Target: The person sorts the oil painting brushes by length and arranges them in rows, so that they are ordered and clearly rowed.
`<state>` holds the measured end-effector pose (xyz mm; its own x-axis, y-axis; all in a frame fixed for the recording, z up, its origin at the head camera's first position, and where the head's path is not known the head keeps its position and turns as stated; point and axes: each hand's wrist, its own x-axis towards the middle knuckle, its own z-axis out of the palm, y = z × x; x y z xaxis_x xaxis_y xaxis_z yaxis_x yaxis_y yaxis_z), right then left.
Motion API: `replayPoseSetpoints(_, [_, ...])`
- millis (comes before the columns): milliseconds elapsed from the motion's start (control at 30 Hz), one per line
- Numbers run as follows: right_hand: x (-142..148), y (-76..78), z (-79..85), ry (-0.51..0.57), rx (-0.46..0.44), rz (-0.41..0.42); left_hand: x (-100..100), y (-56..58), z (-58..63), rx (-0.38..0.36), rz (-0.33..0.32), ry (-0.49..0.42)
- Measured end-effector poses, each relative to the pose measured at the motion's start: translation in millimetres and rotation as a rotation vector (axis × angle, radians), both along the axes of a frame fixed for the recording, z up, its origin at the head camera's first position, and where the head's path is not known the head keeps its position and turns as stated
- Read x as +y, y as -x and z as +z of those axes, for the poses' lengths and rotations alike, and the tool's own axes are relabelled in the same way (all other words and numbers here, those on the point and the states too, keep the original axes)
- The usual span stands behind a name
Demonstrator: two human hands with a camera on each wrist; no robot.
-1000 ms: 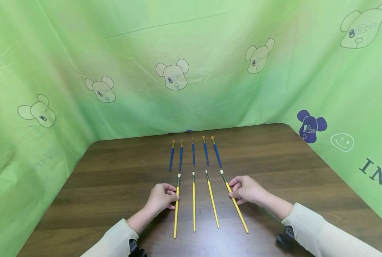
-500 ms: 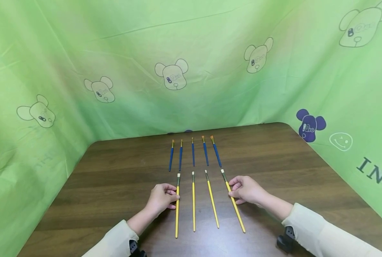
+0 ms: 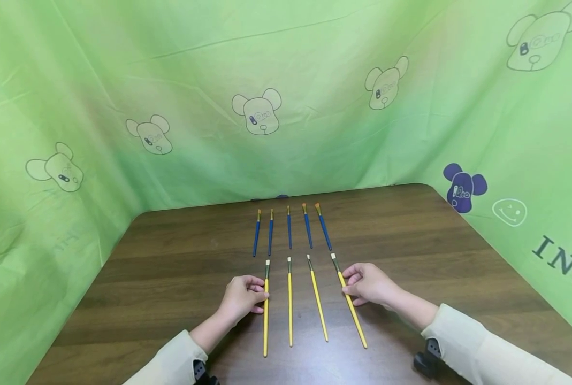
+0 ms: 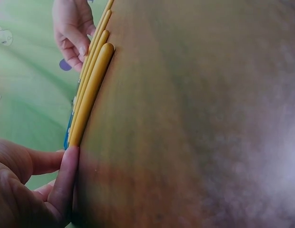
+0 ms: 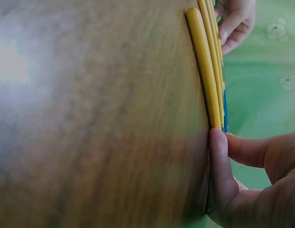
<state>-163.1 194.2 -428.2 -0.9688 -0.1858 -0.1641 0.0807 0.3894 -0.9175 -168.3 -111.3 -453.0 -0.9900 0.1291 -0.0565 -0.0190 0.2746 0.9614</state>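
Note:
Two long yellow-handled paintbrushes with white bristles, the outer ones of a row, are in my hands in the head view. My left hand [image 3: 243, 295] pinches the leftmost yellow paintbrush [image 3: 266, 334] near mid-handle, thumb across it. On the other side, my right hand [image 3: 370, 283] pinches the rightmost yellow paintbrush [image 3: 357, 323] by its upper handle. Between them lie two more, a left inner yellow paintbrush [image 3: 290, 307] and a right inner yellow paintbrush [image 3: 319, 305]. The left wrist view shows the thick handle end [image 4: 93, 95] close along the tabletop; the fingers hide the bristles.
Beyond the yellow row lie several shorter blue paintbrushes with brown bristles, including a blue paintbrush [image 3: 257, 235] at the left and another blue paintbrush [image 3: 326, 232] at the right. The brown wooden table [image 3: 170, 267] meets a green printed curtain [image 3: 194, 166] behind and at both sides.
The lower end of the leftmost yellow paintbrush has swung slightly right. That of the rightmost one has swung slightly left. Both hands stay on their brushes, nearly still.

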Motion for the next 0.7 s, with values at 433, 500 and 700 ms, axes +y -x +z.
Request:
replayPoseSetpoints(433, [2,3.0,2.0,0.018,-0.043,-0.016,-5,-0.9,4.7,-0.037,-0.033,-0.014])
replayPoseSetpoints(500, [3,3.6,3.4,0.025,-0.048,-0.017,-7,-0.3,6.8,-0.048,-0.046,-0.027])
replayPoseSetpoints(700, [9,7.6,8.0,0.047,-0.040,-0.014,-12,4.8,12.1,-0.043,-0.076,-0.049])
